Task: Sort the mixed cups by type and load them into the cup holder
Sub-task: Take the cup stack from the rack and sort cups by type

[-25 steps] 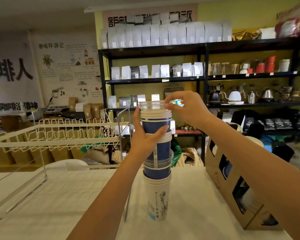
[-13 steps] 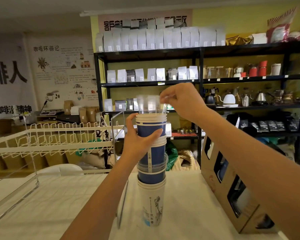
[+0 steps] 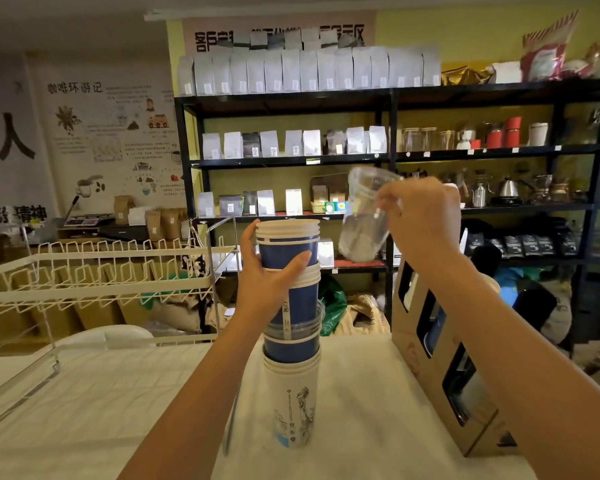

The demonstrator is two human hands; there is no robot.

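A tall stack of mixed cups stands on the white table, with blue paper cups on top, a clear plastic cup between them and a white printed paper cup at the bottom. My left hand grips the upper blue cups of the stack. My right hand holds a clear plastic cup, tilted, in the air to the right of the stack's top. The cardboard cup holder stands at the right of the table, with cups showing through its side cut-outs.
A white wire rack stands at the left of the table. Behind the table a black shelving unit carries coffee bags, kettles and jars. Sacks and bags lie on the floor beyond the table's far edge.
My right hand has lifted the clear plastic cup out of the stack's top and carried it up and to the right, tilting it. My left hand kept hold of the stack.
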